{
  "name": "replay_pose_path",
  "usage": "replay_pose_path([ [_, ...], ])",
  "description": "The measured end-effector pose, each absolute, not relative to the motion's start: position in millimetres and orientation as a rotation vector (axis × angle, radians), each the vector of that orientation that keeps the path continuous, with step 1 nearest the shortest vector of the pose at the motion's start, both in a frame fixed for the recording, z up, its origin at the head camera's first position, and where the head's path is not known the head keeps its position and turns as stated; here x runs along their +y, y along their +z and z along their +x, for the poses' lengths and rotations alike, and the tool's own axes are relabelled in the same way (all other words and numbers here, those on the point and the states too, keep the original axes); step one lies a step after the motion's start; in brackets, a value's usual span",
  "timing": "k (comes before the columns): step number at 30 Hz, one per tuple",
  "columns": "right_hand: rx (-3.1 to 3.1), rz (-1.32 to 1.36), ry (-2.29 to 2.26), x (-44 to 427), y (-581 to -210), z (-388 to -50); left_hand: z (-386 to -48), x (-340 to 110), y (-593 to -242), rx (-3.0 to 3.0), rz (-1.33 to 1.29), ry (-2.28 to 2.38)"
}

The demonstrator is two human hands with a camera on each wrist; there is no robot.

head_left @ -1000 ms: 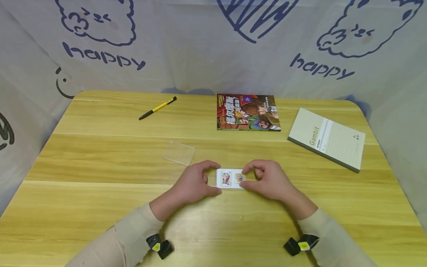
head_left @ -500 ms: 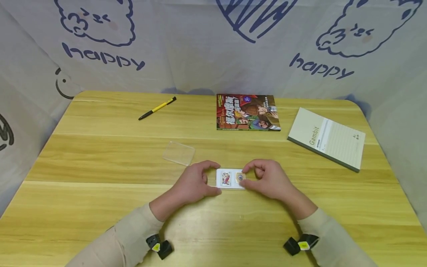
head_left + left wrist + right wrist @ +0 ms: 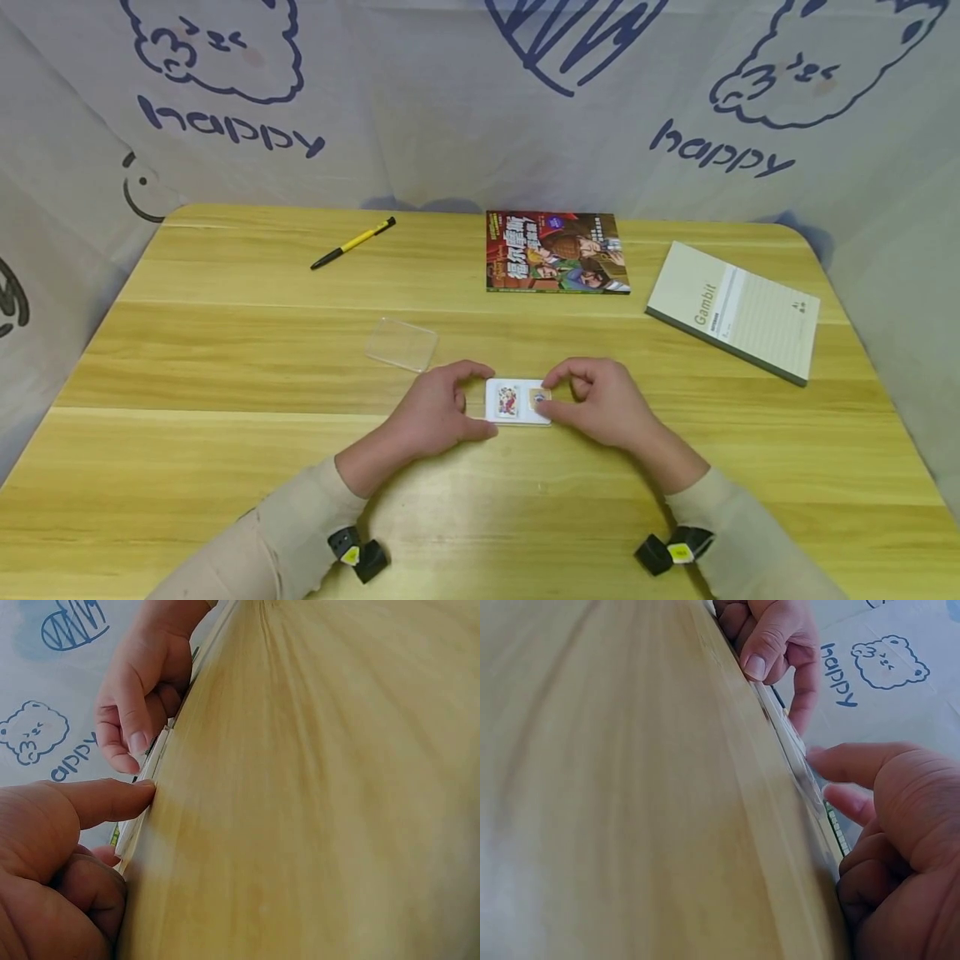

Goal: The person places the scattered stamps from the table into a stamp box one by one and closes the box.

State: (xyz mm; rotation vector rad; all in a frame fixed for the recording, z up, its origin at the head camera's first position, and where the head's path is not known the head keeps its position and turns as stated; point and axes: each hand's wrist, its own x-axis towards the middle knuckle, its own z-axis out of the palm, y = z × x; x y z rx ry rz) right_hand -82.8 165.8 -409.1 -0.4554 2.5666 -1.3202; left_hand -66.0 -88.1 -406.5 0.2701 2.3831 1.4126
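Note:
A small white plastic tray (image 3: 522, 419) lies on the wooden table in the head view. Its left half carries a tiny picture card (image 3: 507, 401) with a red figure; in its right half sits a tiny gold-edged card (image 3: 535, 396) with a blue mark. My left hand (image 3: 438, 410) grips the tray's left end between thumb and forefinger. With thumb and forefinger at its edges, my right hand (image 3: 603, 404) pinches the gold-edged card, partly covering it. The left wrist view shows the tray (image 3: 154, 761) edge-on, so the cards' faces are hidden there.
A clear plastic lid (image 3: 402, 344) lies left of the tray. Farther back are a yellow-and-black pen (image 3: 352, 243), a comic-style book (image 3: 558, 252) and a beige notebook (image 3: 735, 312). A cloth with drawings (image 3: 420, 100) hangs behind the table.
My right thumb has shifted slightly over the gold-edged card, covering more of its blue mark. The left hand and the tray stay in place.

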Motion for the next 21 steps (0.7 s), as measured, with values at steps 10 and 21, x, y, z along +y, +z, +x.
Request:
replay_pose_path([
  [10,2.542,-0.502,-1.311,178.0,-410.3,-79.5,-65.3,-88.3,-405.0,2.378,0.261,1.404],
  [21,2.553,-0.522,-1.216,177.5,-412.2,-80.9,-65.5,-87.6,-404.4,2.376,0.262,1.408],
])
